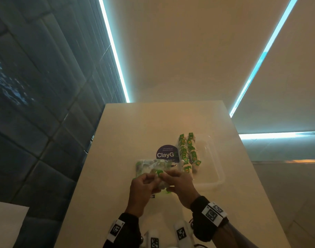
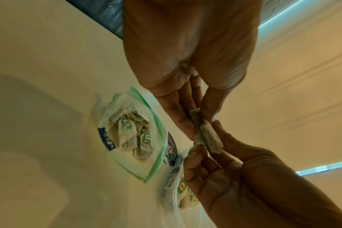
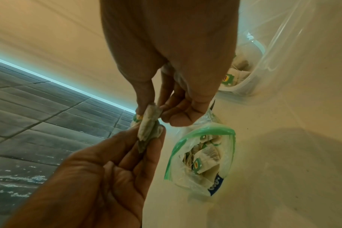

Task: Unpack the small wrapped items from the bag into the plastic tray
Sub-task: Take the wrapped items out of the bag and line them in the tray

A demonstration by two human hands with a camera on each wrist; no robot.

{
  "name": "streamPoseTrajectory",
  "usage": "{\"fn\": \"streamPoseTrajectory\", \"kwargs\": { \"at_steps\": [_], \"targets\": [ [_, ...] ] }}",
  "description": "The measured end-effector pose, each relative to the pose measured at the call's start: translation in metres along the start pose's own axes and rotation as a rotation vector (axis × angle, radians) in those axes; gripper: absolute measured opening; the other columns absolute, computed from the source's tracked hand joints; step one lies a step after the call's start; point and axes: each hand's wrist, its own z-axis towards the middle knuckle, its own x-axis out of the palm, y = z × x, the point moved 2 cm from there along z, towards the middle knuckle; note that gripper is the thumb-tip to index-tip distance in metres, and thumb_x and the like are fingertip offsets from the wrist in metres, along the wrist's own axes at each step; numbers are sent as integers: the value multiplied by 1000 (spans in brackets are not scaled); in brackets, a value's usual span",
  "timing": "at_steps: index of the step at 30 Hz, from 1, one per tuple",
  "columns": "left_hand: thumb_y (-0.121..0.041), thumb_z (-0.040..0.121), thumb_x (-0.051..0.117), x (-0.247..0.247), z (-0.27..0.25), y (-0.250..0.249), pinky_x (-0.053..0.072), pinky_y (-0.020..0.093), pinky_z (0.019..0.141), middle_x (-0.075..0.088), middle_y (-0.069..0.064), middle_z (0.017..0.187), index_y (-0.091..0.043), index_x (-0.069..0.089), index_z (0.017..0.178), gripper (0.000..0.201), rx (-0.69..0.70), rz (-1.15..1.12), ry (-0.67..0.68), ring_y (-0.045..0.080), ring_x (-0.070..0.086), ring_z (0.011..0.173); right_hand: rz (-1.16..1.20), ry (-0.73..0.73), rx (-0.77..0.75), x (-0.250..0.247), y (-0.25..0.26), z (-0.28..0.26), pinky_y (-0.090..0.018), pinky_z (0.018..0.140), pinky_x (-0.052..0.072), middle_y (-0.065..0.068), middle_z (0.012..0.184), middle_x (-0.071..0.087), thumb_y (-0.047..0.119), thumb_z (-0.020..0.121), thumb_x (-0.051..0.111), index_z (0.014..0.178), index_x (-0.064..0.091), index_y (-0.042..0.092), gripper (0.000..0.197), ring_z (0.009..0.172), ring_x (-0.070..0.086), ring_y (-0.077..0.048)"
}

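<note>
A clear zip bag with a green seal lies on the table, its mouth open and several tea bags inside. Just above it both hands meet. My left hand and right hand each pinch a small clump of tea bags with a green tag. In the left wrist view the clump looks like two paper sachets pressed together. The clear plastic tray stands to the right of the bag, with rows of green-tagged tea bags along its left side.
A round purple sticker lies on the table beyond the bag, partly under the tray. Two white marker-tagged cylinders stand at the near table edge between my wrists. Dark tiled wall runs beyond the table's left edge.
</note>
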Motion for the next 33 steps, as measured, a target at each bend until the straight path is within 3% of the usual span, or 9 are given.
{"fn": "streamPoseTrajectory", "kwargs": {
  "at_steps": [3,9,11,13,15,19,25,29,33],
  "targets": [
    [-9,84,73,-2,2,5,61,40,73,75,15,85,-3,70,94,12,-16,12,-2,31,74,79,2,43,9,-1,0,-2,-33,67,51,-17,88,72,22,85,72,97,71,-1,26,79,65,-28],
    [-16,91,66,-5,4,9,61,35,64,75,10,83,-9,72,92,9,14,118,5,25,73,73,3,10,11,-1,-8,1,-35,68,51,-17,86,72,22,85,72,95,70,-5,28,78,65,-27],
    [-22,91,65,-12,10,16,61,40,68,75,3,78,-16,74,84,12,54,293,-20,20,72,72,5,-22,3,-3,-9,4,-39,71,50,-19,86,71,21,85,72,94,69,-7,29,78,65,-28],
    [-23,89,64,-19,18,28,56,33,75,74,-5,78,-20,76,82,14,110,601,-62,15,69,77,24,-53,1,-8,-9,6,-42,75,51,-21,88,71,19,85,71,94,67,-10,31,79,65,-30],
    [-12,89,56,-24,23,44,50,25,82,73,-7,93,-24,76,89,23,172,821,-52,12,66,90,42,-74,-2,-14,-8,6,-41,73,52,-22,88,70,17,86,71,96,66,-13,32,80,65,-31],
    [-7,83,38,-18,36,79,47,26,100,56,-5,131,-31,62,124,53,333,1166,160,15,49,127,59,-68,3,-21,-8,5,-27,58,53,-18,85,70,14,88,68,95,65,-13,27,75,66,-26],
    [-9,85,45,-5,41,68,45,37,103,39,9,143,-28,39,142,60,275,1515,244,29,36,133,54,-86,14,-27,-12,5,-27,58,48,-14,80,68,15,87,69,97,63,-15,32,70,60,-21],
    [-21,89,46,-2,49,66,45,38,101,46,8,138,-26,44,138,49,190,1566,269,28,43,127,60,-92,15,-33,-12,3,-27,60,50,-13,82,70,15,87,69,97,65,-13,30,73,63,-22],
    [-21,90,48,-1,54,64,45,32,101,58,3,130,-26,59,124,36,196,1390,274,22,53,120,55,-105,16,-39,-13,2,-27,60,51,-14,84,71,16,88,69,97,67,-11,29,75,64,-23]
  ]
}}
